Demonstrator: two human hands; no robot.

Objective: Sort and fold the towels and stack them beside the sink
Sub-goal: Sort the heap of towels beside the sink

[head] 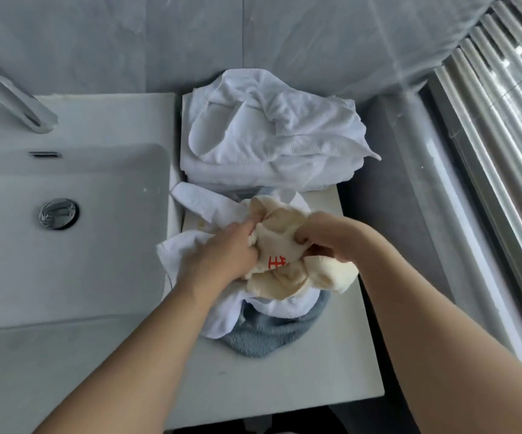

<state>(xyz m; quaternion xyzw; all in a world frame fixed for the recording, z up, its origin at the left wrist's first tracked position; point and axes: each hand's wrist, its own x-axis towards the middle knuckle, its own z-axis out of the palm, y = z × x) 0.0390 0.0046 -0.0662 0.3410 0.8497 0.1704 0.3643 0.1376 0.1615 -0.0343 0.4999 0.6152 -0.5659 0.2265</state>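
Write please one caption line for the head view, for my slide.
Both hands, left and right, grip a crumpled cream towel beside the sink.

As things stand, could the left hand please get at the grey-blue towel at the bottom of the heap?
Probably not directly: the left hand grips the cream towel, and a white towel overlies most of the grey-blue towel. Only its near edge lies bare.

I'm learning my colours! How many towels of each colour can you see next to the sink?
Cream: 1, the cream towel with red marks, gripped by the left hand and right hand.
Blue-grey: 1, the blue-grey towel at the bottom.
White: at least 2, the small white towel and the white heap behind; its layers can't be separated.
Total: at least 4.
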